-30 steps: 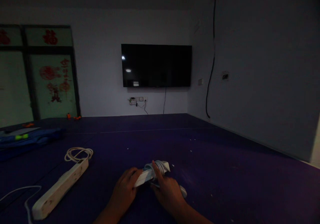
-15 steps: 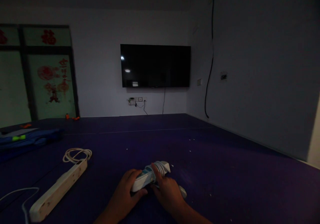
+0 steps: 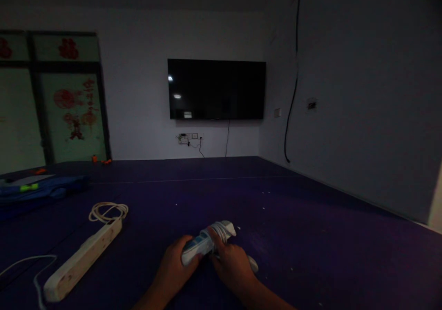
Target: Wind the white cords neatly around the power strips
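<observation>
Between my two hands is a small white power strip (image 3: 196,252) with blue on its upper face. Its white cord (image 3: 221,229) is wound in several turns round the far end. My left hand (image 3: 175,265) grips the near left end, thumb along the side. My right hand (image 3: 233,264) is closed on the wound cord, with the index finger pressed over the turns. Just right of that hand a pale rounded piece (image 3: 253,264), perhaps the plug, sticks out; the rest of it is hidden by the hand.
A long white power strip (image 3: 84,259) lies on the dark purple surface (image 3: 311,236) at left, its cord (image 3: 108,211) coiled behind it. Blue cloth (image 3: 62,188) lies farther left. A television (image 3: 217,90) hangs on the far wall. Small white scraps dot the surface.
My left thumb has moved in against the side of the small power strip. The right hand keeps its hold on the wound cord. The view has shifted slightly.
</observation>
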Motion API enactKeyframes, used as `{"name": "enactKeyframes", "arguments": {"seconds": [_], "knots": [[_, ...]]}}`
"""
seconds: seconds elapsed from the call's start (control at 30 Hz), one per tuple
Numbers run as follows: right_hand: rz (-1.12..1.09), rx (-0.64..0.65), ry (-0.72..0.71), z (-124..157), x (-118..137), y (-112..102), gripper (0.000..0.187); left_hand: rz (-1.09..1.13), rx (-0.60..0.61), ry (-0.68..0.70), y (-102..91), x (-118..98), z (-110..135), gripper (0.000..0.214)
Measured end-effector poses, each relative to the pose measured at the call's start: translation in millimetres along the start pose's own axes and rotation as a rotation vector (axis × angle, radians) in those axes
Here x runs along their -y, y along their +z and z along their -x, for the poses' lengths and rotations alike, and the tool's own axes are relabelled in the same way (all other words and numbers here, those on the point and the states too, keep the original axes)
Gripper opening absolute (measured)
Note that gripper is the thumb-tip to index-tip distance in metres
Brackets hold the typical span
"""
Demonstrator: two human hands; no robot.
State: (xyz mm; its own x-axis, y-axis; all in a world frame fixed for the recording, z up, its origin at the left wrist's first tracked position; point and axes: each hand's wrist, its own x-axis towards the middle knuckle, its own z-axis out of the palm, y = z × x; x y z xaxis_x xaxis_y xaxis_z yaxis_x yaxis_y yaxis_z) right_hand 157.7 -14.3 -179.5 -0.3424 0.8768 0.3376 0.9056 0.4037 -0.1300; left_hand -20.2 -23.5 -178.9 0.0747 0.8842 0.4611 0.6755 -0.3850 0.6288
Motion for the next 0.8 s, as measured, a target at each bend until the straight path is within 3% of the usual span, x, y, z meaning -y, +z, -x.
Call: {"name": "enactKeyframes", "arguments": {"seconds": [0.2,0.43,0.8], "knots": [[0.005,0.014,0.033,-0.3,2.2,-1.4,0.063,-0.077,-0.08,0.07,5.7,4.1,-1.0,0.037],[-0.063,-0.016,0.038,0.0,3.6,0.7,0.061,-0.173,-0.173,0.266,3.3,0.3,2.4,0.033],[-0.029,-0.079,-0.079,-0.3,-0.6,7.8,0.065,-0.368,-0.214,0.417,5.6,9.8,-1.2,0.034]]}}
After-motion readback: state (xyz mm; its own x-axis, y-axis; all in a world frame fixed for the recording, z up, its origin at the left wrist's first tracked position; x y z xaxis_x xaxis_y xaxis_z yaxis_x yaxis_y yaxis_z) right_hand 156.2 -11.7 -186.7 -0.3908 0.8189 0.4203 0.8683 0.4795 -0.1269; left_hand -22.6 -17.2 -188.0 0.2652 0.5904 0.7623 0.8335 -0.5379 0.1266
